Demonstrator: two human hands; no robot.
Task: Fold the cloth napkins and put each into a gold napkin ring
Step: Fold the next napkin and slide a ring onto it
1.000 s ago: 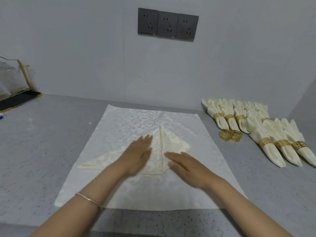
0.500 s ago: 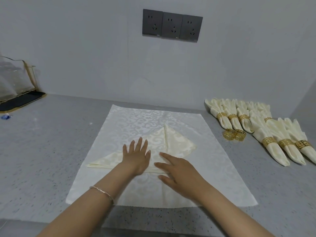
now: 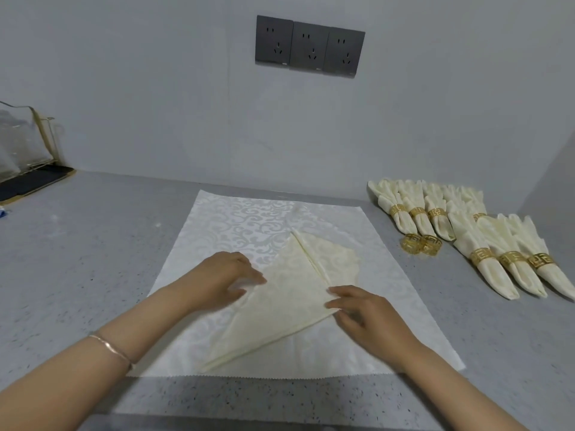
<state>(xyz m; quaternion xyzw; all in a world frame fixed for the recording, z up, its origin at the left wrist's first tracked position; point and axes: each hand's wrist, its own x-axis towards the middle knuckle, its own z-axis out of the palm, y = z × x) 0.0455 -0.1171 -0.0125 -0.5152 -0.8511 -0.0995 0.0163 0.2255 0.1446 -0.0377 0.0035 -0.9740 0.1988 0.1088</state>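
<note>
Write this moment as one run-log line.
step: folding | left hand: on napkin | right hand: presses napkin | loose rings: two

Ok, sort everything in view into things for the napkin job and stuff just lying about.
Job: half-folded napkin; two loose gold rings; finished ringed napkins; white cloth underneath.
Lying about: wall sockets; rack at left.

The left hand is blurred, so whether it pinches the folded napkin cannot be told, and the right hand is just as unclear. Both forearms run off the near edge. The far-left wire rack and the rightmost ringed napkin are cut off.
</note>
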